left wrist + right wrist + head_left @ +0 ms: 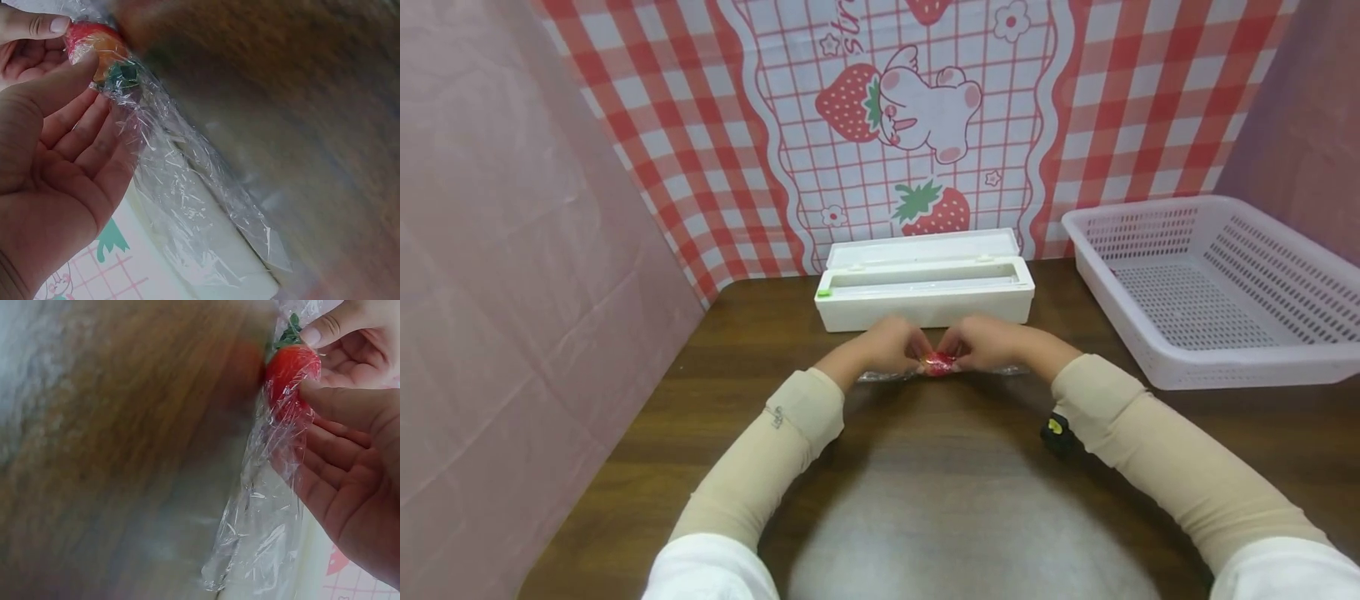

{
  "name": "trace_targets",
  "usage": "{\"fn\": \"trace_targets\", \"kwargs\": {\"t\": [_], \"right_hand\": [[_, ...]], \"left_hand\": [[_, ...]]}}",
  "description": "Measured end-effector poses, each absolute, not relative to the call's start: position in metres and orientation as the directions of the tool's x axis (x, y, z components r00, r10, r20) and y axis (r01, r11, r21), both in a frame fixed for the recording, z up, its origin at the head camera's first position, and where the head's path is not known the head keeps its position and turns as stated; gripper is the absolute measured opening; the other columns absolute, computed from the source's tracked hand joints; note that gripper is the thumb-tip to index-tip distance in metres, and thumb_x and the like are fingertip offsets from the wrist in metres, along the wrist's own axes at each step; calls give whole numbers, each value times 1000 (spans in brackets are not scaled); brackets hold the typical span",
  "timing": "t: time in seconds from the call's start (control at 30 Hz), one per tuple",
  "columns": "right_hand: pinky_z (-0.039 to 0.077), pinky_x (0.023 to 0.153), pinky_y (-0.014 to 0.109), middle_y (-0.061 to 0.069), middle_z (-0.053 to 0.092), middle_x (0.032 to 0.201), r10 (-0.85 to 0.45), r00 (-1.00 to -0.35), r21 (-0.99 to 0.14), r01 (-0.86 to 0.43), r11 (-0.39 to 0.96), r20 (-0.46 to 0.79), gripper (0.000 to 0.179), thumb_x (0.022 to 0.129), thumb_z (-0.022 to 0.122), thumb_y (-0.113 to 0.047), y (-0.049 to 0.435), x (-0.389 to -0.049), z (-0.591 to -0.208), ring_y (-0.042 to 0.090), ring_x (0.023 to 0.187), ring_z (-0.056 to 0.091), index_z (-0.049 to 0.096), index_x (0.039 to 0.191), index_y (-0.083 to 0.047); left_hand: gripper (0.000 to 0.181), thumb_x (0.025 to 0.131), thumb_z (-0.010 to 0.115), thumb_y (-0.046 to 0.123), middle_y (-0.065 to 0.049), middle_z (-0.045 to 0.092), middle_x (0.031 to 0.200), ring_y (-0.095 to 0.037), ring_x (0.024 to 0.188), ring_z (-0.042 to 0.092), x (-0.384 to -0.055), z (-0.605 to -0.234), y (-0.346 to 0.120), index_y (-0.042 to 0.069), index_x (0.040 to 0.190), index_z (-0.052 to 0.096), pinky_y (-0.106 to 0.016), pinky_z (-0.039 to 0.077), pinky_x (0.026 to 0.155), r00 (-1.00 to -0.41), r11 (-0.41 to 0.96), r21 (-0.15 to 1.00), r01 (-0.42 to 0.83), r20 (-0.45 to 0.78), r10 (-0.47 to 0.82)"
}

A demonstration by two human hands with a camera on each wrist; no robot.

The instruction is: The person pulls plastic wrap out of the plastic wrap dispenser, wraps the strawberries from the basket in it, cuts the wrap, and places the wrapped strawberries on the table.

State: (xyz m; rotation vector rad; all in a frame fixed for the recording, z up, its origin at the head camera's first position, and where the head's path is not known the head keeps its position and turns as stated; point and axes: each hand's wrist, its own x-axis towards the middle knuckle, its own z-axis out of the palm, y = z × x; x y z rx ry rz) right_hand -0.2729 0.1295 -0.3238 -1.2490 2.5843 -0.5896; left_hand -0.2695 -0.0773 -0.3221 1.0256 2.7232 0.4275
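Observation:
A red strawberry point(938, 363) with a green leafy top point(291, 332) is held between both hands, just in front of the white box. Clear cling film point(181, 206) covers it, and crinkled ends of film stretch out to both sides. My left hand point(891, 346) pinches the wrapped strawberry at its leafy end, thumb against the film. From the other side my right hand point(988, 343) pinches its red body point(290, 378) through the film. In both wrist views the hands nearly meet at the fruit, and the film runs along under the fingers.
Behind the hands stands a long white cling film box point(925, 310), its lid raised and a roll inside. A white perforated basket point(1240, 367) sits at the right on the brown wooden table point(760, 350). A strawberry-print checked cloth point(700, 142) hangs at the back.

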Motion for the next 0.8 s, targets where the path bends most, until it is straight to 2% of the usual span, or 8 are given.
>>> {"fn": "trace_targets", "kwargs": {"t": [0.13, 0.3, 0.4, 0.57, 0.67, 0.8], "right_hand": [[55, 78, 36, 6, 70, 96, -788, -615, -422, -713, 560, -8, 27, 81, 74, -3, 132, -268, -320, 19, 86, 65, 69, 107, 1], [54, 84, 43, 12, 68, 104, -752, -657, -410, -700, 584, 50, 36, 78, 78, -4, 142, -260, -313, 27, 94, 64, 67, 112, 4], [51, 88, 47, 13, 67, 105, -742, -661, -374, -720, 585, 113, 38, 76, 80, -4, 150, -256, -308, 30, 99, 63, 67, 111, 3], [49, 91, 49, 16, 65, 108, -748, -639, -311, -758, 573, 180, 42, 74, 81, -3, 161, -247, -304, 32, 103, 61, 65, 111, 5], [49, 90, 49, 18, 64, 108, -755, -627, -290, -771, 567, 193, 43, 73, 81, -2, 165, -240, -305, 33, 103, 60, 64, 112, 7], [51, 88, 48, 17, 64, 107, -748, -635, -279, -766, 578, 193, 43, 74, 81, -4, 170, -234, -304, 32, 101, 61, 64, 112, 6]], "left_hand": [[33, 82, 79, 15, -4, 70, 99, -15, 89, 63, -266, -320, -78, 5, 111, 69, -24, 50, 81, -736, 719, 324, 615, -92, 671], [57, 78, 83, 25, -8, 67, 113, -21, 102, 61, -260, -314, -72, 3, 125, 61, -32, 48, 91, -735, 723, 270, 636, -70, 674], [69, 76, 85, 31, -11, 61, 127, -24, 116, 56, -259, -312, -66, 2, 132, 56, -35, 43, 102, -723, 712, 245, 658, -60, 688], [86, 74, 86, 36, -15, 53, 138, -28, 126, 48, -259, -316, -56, -2, 140, 47, -36, 36, 109, -696, 698, 227, 679, -104, 710], [84, 74, 86, 35, -15, 55, 136, -27, 125, 50, -261, -321, -52, -2, 139, 47, -33, 37, 108, -693, 705, 232, 670, -145, 706], [66, 78, 83, 30, -11, 64, 122, -22, 110, 59, -262, -321, -49, -1, 130, 58, -29, 45, 98, -693, 712, 224, 666, -166, 701]]}}
